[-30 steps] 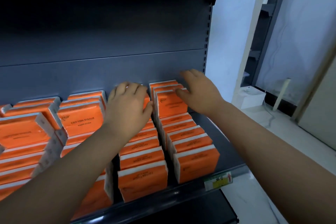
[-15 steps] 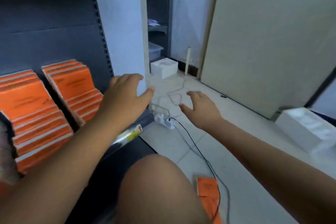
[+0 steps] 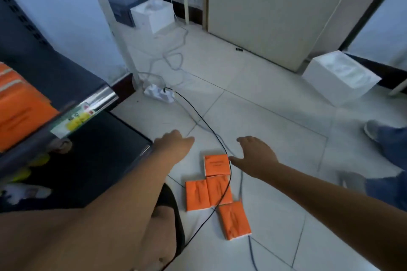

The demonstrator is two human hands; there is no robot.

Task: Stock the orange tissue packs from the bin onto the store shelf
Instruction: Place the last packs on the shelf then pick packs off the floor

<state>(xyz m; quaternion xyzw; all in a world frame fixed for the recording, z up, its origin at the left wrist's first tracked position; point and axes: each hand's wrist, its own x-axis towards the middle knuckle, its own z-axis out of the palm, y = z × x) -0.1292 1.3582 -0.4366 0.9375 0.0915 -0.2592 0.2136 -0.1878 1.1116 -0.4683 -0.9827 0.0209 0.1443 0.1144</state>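
Both of your hands hang open and empty over the white tiled floor near the centre of the frame. Your left hand is spread flat with loose fingers, just right of the dark lower shelf corner. Your right hand is also spread, its thumb pointing at the top pack, though whether it touches is unclear.

Four orange tissue packs lie flat on the tiles in the lower centre, clustered and touching one another. A black cable runs from a white power strip across the packs.

More orange packs stand on the store shelf at the left edge, blurred. A white box sits at the right.
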